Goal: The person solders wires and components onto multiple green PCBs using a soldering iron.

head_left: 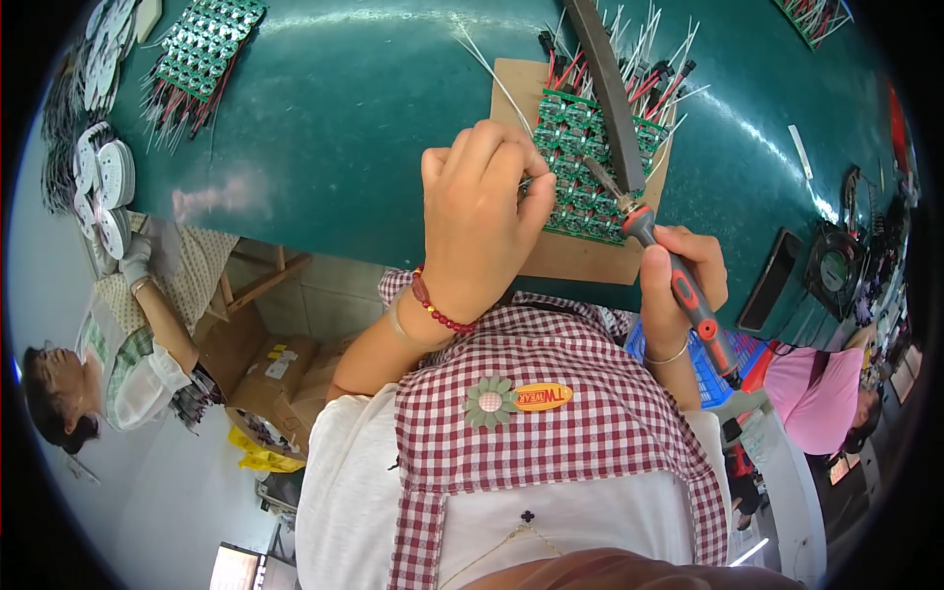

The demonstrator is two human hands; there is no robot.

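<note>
My right hand grips a grey-and-red soldering iron, its tip pointing up and left over a green panel of small circuit boards. Red, black and white wires stick out from the panel's far side. Under it lies a piece of brown cardboard. Above the panel's left edge, the fingers of my left hand are pinched together on a thin white wire; the fingertips' exact hold is partly hidden. A long dark bar extends over the panel from the far side, close to the iron.
On the green table, another wired board panel and white round parts lie left. Right are a phone, a small fan and a white strip. A blue basket is below; co-workers sit both sides.
</note>
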